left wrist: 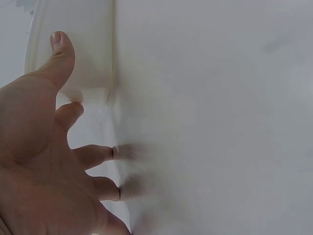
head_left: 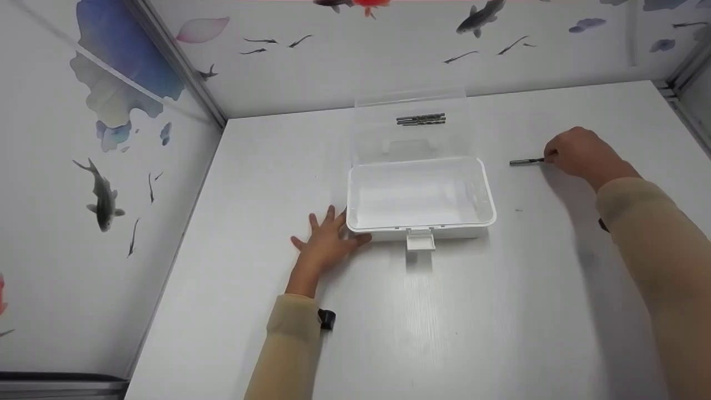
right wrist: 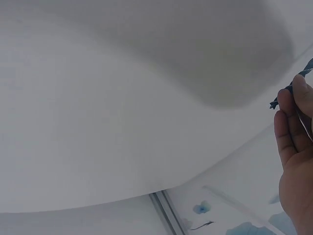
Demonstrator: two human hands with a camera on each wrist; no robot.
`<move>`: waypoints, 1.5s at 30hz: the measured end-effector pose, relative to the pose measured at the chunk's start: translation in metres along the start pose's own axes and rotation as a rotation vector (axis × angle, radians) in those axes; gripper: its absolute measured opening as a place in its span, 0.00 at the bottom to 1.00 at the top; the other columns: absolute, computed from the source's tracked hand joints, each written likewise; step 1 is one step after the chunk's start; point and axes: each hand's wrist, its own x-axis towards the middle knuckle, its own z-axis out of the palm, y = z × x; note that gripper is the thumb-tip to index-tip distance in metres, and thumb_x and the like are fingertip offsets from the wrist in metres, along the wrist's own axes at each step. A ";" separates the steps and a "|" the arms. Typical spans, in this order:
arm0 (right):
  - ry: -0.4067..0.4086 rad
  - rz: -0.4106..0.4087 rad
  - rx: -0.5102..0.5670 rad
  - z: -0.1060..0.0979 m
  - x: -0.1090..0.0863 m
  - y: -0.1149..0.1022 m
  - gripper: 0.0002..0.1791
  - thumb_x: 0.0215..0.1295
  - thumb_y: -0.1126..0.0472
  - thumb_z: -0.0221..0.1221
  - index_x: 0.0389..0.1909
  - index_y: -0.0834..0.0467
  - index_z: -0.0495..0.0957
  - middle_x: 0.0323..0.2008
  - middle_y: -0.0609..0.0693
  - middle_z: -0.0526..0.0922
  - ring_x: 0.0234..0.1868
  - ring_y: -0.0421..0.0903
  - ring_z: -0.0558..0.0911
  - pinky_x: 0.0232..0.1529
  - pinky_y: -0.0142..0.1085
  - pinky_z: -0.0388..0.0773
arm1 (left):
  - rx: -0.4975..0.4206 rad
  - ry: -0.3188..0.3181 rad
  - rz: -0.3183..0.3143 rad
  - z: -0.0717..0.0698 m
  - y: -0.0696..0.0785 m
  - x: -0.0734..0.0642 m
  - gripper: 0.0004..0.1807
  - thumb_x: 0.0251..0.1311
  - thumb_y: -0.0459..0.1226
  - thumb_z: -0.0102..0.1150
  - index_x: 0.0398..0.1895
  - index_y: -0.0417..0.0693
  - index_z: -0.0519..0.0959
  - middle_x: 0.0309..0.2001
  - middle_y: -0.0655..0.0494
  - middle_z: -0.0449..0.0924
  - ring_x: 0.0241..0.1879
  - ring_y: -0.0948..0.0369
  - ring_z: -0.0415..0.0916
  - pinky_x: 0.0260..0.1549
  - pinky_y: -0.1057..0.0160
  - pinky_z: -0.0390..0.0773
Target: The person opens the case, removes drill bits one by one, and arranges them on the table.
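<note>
Nothing in these views carries readable writing, a brand or a label; the wall panels (head_left: 100, 183) on the left and at the back show only painted fish, petals and blue blotches. Starting from the left, the left hand (head_left: 328, 239) lies flat on the white table (head_left: 233, 222) with its fingers spread and straight, gripping nothing; its thumb side touches the front left corner of the white plastic box (head_left: 420, 200). The left wrist view shows the same thing close up: the thumb against the box's rounded wall and the fingertips (left wrist: 110, 152) pressed to the tabletop. The box stands in the middle of the table with its clear lid (head_left: 411, 125) swung open toward the back wall and its front latch (head_left: 420, 240) hanging down onto the table. The white tray of the box looks bare inside. A small bundle of dark drill bits (head_left: 420, 119) shows at the open lid, lying side by side; whether they rest on the lid or on the table seen through it cannot be told. Further right, well apart from the box, the right hand (head_left: 577, 155) pinches one end of a single dark drill bit (head_left: 526, 161), which points left toward the box just above or on the table surface. The right wrist view confirms the fingers curled round the twisted bit (right wrist: 281, 98), its tip sticking out past the fingertips. The two hands are far apart, one on each side of the box.
</note>
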 end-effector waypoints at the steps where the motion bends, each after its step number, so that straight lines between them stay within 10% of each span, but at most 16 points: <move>1: -0.004 -0.001 0.005 0.001 0.001 0.000 0.14 0.67 0.69 0.52 0.48 0.66 0.82 0.49 0.67 0.82 0.46 0.59 0.78 0.43 0.51 0.76 | -0.001 -0.002 -0.002 0.000 0.000 0.000 0.47 0.46 0.74 0.58 0.71 0.91 0.51 0.80 0.58 0.41 0.78 0.42 0.23 0.61 0.21 0.25; 45: 0.006 -0.056 -0.026 -0.001 0.002 -0.001 0.13 0.66 0.68 0.57 0.49 0.67 0.81 0.50 0.68 0.82 0.52 0.64 0.78 0.51 0.57 0.75 | -0.005 0.009 0.001 0.000 0.001 -0.002 0.47 0.45 0.74 0.59 0.71 0.90 0.53 0.80 0.57 0.42 0.78 0.42 0.23 0.61 0.21 0.24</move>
